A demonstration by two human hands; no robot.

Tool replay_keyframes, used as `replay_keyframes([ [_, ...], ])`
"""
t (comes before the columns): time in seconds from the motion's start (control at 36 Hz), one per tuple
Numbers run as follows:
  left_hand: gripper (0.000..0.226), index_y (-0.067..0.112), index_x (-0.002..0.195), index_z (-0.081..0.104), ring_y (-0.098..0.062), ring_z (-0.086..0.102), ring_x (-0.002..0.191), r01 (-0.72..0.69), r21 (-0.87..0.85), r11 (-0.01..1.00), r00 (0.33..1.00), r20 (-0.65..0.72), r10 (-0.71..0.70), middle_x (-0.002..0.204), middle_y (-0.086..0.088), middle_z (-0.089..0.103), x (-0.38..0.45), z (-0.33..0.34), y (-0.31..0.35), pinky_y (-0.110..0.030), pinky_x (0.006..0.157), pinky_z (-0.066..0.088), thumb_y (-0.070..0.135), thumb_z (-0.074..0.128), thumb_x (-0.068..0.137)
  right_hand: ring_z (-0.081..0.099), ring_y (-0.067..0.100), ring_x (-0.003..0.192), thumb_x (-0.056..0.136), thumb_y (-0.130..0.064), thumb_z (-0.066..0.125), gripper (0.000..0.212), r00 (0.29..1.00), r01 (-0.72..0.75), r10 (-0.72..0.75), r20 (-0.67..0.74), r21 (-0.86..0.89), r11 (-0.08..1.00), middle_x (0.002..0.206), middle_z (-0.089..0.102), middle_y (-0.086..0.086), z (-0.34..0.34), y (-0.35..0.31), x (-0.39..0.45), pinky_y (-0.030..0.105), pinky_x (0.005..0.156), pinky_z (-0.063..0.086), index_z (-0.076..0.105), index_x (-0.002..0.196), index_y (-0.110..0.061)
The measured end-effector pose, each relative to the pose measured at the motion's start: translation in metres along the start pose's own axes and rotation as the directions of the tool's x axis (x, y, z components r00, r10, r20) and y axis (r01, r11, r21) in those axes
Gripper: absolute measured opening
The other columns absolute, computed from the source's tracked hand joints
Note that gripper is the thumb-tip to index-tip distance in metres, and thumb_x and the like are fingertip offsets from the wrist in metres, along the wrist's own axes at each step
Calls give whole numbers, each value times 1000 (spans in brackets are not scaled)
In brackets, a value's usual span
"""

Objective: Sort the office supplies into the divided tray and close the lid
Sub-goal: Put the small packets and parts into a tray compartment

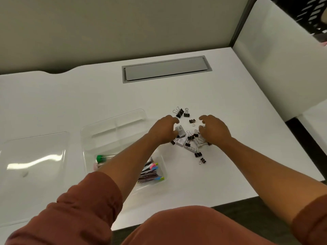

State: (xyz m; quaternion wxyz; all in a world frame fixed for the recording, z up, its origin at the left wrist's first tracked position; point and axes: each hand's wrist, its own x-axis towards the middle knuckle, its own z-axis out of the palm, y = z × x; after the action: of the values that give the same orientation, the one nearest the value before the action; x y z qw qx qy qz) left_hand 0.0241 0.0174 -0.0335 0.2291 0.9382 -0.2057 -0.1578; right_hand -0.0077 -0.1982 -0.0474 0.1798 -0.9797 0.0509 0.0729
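A clear divided tray (113, 128) sits left of centre on the white desk; its near compartment holds a green-capped tube (101, 158) and several coloured-tipped pens (152, 171). The clear lid (35, 156) lies flat to its left. A pile of black binder clips (192, 138) and small white and grey boxes (180, 132) lies right of the tray. My left hand (163, 130) and my right hand (213, 130) hover at either side of the pile, fingers curled and apart, nothing visibly held.
A grey cable hatch (166, 68) is set into the desk at the back. Beige partition panels stand behind and at the right (276, 50). The desk's front edge runs near my lap (177, 214). Three clips (182, 113) lie beyond the pile.
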Motion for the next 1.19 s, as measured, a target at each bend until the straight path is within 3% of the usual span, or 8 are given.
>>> replay_keyframes([
  [0.19,62,19,142,43,-26,45,129,64,43,997,994,82,-67,144,-6,44,26,19,12,-34,104,38,30,66,86,55,34,110,88,-19,52,43,996,-76,79,39,-59,995,120,57,14,-3,31,22,40,90,46,52,131,-15],
  [0.31,60,20,142,43,-26,47,127,80,60,995,990,114,-87,141,-7,46,33,26,14,-35,102,40,27,63,86,56,35,113,90,-20,50,47,995,-74,79,68,-77,994,125,55,16,-1,38,31,41,95,45,48,136,-14],
  [0.44,51,20,136,50,-26,49,121,83,86,993,988,123,-93,132,-7,52,35,31,15,-36,99,44,29,63,87,57,37,107,93,-31,49,44,994,-85,88,72,-52,995,120,53,18,3,36,41,41,89,46,48,132,-10],
  [0.78,32,24,112,66,-9,55,93,20,-53,998,988,-151,-28,103,5,58,5,-5,4,-29,83,50,39,67,83,54,25,85,83,-23,59,20,985,-163,162,59,22,986,97,63,16,1,36,55,30,69,42,64,94,-6],
  [0.92,32,26,106,68,-5,57,90,42,-96,994,966,-251,-65,101,8,59,-24,-27,-20,-24,78,48,45,71,80,58,27,85,80,-28,62,25,983,-184,185,-4,104,977,96,64,13,-1,30,53,31,71,43,65,94,-7],
  [1.06,40,28,115,64,-9,55,100,56,-60,997,968,-240,-69,105,9,60,-50,-39,-47,-30,86,49,44,71,79,57,21,77,77,-27,61,25,988,-81,107,-112,214,973,93,64,8,-3,-2,50,27,68,39,68,95,-11],
  [1.19,42,26,116,64,-12,51,104,49,-43,998,971,-230,-57,108,7,64,-76,-47,-68,-29,87,46,42,73,79,64,19,72,75,-31,56,22,995,88,-63,-81,349,933,71,69,2,0,-63,33,33,67,53,68,83,-15],
])
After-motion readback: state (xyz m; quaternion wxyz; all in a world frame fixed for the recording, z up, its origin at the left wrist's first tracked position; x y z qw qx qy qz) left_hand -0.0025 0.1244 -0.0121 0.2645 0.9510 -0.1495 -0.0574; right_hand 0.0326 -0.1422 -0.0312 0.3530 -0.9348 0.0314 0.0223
